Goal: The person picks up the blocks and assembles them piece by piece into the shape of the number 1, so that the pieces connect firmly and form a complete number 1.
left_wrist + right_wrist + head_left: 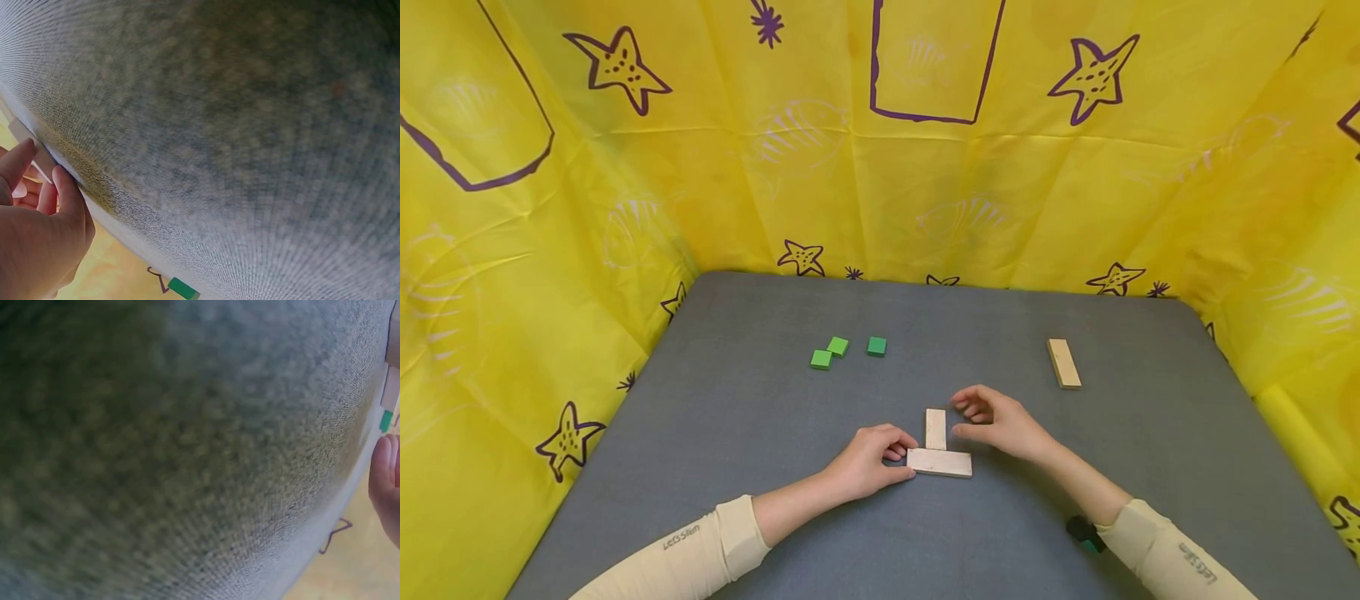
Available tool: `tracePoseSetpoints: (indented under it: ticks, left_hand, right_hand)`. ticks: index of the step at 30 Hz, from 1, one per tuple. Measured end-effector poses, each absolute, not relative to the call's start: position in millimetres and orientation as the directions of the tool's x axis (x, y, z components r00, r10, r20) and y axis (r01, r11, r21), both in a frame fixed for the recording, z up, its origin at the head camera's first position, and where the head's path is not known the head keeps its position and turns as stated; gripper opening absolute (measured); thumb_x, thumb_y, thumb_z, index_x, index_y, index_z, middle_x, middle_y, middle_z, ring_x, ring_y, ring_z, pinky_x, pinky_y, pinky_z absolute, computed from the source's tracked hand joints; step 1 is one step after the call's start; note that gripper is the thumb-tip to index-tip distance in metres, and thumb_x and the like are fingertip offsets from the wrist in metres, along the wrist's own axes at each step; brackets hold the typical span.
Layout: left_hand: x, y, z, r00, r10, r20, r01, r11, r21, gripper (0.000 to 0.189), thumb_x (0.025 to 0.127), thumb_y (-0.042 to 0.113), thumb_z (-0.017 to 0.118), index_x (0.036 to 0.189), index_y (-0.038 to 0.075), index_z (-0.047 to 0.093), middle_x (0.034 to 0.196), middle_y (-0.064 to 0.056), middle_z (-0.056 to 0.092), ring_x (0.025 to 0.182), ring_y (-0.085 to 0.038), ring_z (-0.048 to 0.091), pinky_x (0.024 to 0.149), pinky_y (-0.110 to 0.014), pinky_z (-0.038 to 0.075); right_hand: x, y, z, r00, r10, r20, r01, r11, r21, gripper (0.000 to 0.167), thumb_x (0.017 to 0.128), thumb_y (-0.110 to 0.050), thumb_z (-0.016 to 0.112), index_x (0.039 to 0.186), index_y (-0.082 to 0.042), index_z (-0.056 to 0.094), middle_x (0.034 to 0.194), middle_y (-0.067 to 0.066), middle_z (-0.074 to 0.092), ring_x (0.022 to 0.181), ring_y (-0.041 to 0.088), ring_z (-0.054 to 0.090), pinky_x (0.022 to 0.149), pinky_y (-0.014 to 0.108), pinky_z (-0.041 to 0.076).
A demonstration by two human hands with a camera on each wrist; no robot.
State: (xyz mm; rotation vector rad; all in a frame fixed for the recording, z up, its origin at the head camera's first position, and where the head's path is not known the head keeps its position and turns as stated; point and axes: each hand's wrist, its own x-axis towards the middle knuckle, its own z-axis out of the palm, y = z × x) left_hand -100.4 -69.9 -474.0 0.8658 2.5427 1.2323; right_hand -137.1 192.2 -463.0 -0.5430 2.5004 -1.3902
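Two pale wooden blocks lie flat on the grey table in a T shape in the head view. The lower wooden block (940,463) runs left to right, and the upper wooden block (936,429) stands off its far edge, pointing away. My left hand (871,462) pinches the lower block's left end between thumb and fingers. In the left wrist view, that hand (47,231) shows its fingertips at the block (39,155). Just right of the upper block, my right hand (1003,422) hovers with loosely bent fingers and holds nothing. Only part of this hand (387,487) shows in the right wrist view.
A third wooden block (1064,363) lies farther back to the right. Two light green tiles (822,359) and a darker green tile (877,346) lie behind the T, to the left. Yellow patterned cloth (910,192) encloses the grey table (737,375) at the back and sides.
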Motion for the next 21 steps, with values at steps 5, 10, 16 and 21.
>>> tracePoseSetpoints:
  ticks: [5,10,16,21]
  left_hand:
    - [-100.9,-69.4,-475.2,-0.814,0.575,0.084,0.423,0.488,0.764,0.027,0.079,0.006,0.081,0.103,0.004,0.069,0.093,-0.002,0.063,0.083,-0.012,0.061,0.075,-0.02,0.053]
    - [-101.4,-69.3,-475.5,-0.814,0.574,0.083,0.423,0.491,0.762,0.027,0.079,0.007,0.081,0.103,0.004,0.069,0.093,-0.001,0.063,0.083,-0.011,0.061,0.075,-0.019,0.053]
    - [-101.0,-69.3,-475.2,-0.813,0.576,0.087,0.429,0.491,0.758,0.028,0.079,0.007,0.081,0.103,0.004,0.069,0.094,-0.002,0.064,0.083,-0.011,0.06,0.075,-0.019,0.053]
    - [-100.0,-69.3,-475.4,-0.814,0.574,0.085,0.425,0.489,0.762,0.028,0.079,0.006,0.081,0.104,0.003,0.069,0.094,-0.003,0.064,0.083,-0.011,0.06,0.075,-0.019,0.053]
  right_hand:
    - [-139.3,197.1,-462.8,-0.914,-0.404,-0.036,-0.152,0.422,-0.894,0.042,0.083,-0.016,0.078,0.118,-0.001,0.061,0.113,0.011,0.064,0.099,0.025,0.059,0.085,0.028,0.051]
    - [-141.8,201.9,-461.7,-0.923,-0.383,-0.041,-0.113,0.369,-0.923,0.043,0.083,-0.013,0.078,0.119,0.002,0.059,0.113,0.016,0.063,0.099,0.028,0.059,0.083,0.024,0.05]
    - [-144.8,209.5,-459.9,-0.939,-0.339,-0.055,-0.073,0.353,-0.933,0.045,0.083,-0.011,0.077,0.12,0.004,0.058,0.113,0.018,0.062,0.097,0.025,0.058,0.08,0.023,0.05]
    - [-147.2,216.7,-459.0,-0.949,-0.311,-0.058,-0.059,0.356,-0.932,0.045,0.083,-0.012,0.077,0.121,0.003,0.058,0.114,0.019,0.062,0.098,0.024,0.058,0.079,0.023,0.05]
